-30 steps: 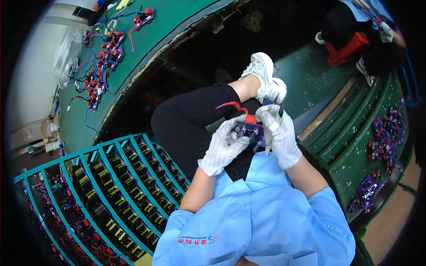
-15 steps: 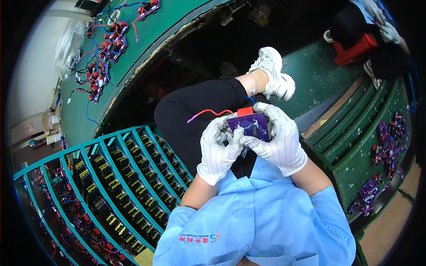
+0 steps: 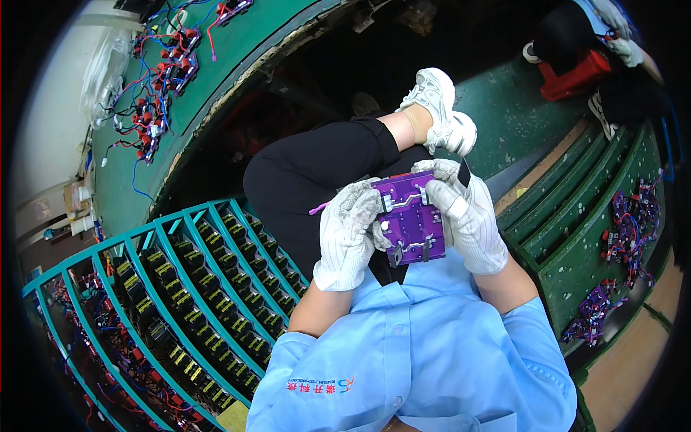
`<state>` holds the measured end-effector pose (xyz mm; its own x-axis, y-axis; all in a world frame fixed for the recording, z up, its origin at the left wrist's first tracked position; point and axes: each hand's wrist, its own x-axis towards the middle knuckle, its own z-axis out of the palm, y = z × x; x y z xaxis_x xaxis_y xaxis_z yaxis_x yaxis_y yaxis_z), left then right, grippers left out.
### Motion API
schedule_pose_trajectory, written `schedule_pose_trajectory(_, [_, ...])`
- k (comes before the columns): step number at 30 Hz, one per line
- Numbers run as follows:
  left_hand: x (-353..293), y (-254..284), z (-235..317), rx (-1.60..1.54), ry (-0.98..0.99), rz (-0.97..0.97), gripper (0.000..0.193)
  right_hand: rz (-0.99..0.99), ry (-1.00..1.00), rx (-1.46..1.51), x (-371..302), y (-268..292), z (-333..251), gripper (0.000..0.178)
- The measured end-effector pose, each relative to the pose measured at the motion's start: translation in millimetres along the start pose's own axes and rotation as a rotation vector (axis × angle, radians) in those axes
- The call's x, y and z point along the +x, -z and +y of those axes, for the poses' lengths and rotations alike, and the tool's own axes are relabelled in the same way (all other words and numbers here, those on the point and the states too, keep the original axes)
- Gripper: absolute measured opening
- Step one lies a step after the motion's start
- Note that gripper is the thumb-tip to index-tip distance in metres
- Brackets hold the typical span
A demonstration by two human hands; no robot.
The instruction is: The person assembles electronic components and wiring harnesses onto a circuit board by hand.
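A purple circuit board [image 3: 410, 225] is held up in front of my lap, its flat side with silvery solder tracks facing me. My left hand [image 3: 347, 234], in a white striped glove, is closed on the board's left edge. The right edge is gripped by my right hand [image 3: 466, 219], gloved the same way. Beside my left hand sticks out a pink wire tip [image 3: 318, 209]. A small dark flat piece [image 3: 464, 173] shows at my right fingers; whether it belongs to the board, I cannot tell. The board's far side is hidden.
To the left stands a teal slotted rack [image 3: 144, 237] with rows of black-and-yellow parts and wired boards. More wired boards [image 3: 147, 122] lie on the green bench [image 3: 216, 79]. Purple boards [image 3: 633, 223] sit on a green slatted crate [image 3: 568, 266] at right. Another person's gloved hand [image 3: 626, 50] shows beyond.
The board has been tilted so that its flat soldered face turns toward me. The red part and blue wire on top have gone mostly out of sight, and my hands have moved apart to its sides.
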<state>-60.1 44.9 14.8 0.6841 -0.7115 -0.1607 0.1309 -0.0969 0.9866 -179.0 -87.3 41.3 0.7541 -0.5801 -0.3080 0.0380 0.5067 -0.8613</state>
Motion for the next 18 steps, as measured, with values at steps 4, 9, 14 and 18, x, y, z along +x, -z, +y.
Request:
schedule_pose_trajectory(4, [-1,-3,-2,0.393,-0.282,0.001,0.025,0.045,-0.028,0.112,4,3,8,0.025])
schedule_pose_trajectory(9, [-1,1,-7,0.503,-0.236,0.004,0.024,0.067,-0.154,0.231,6,1,8,0.027])
schedule_pose_trajectory(14, [4,-2,4,-0.576,0.215,0.093,0.026,-0.001,-0.094,0.233,13,13,30,0.034])
schedule_pose_trajectory(18, [9,6,3,-0.626,0.168,0.163,0.029,-0.058,0.102,-0.012,14,13,29,0.042])
